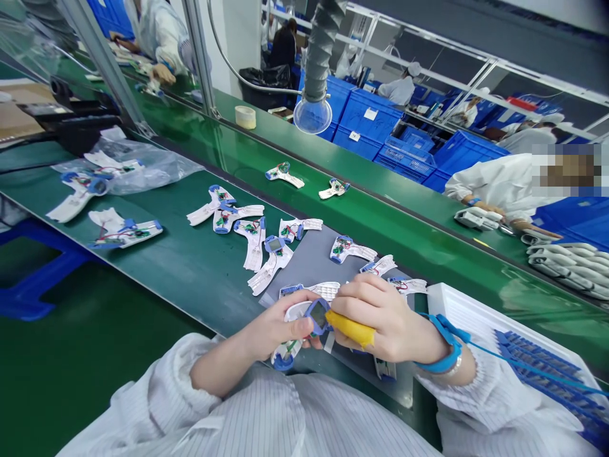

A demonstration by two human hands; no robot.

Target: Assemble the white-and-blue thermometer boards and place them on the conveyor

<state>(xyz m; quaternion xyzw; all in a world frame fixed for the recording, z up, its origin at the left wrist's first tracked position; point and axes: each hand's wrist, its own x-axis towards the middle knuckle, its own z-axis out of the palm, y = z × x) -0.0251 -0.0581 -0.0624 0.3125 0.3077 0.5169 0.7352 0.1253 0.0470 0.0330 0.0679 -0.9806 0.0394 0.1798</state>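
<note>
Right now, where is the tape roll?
In the head view, the tape roll sits on the far green conveyor, upper centre, just left of the clear fume hood.

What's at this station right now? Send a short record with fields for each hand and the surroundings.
Left hand: grips a white-and-blue pistol-shaped housing with a small display
Right hand: holds a yellow soft piece against that housing
Right wrist: blue antistatic strap
Belt: more wired housings on a green conveyor belt
Across: co-worker's hand; blue crates
</note>
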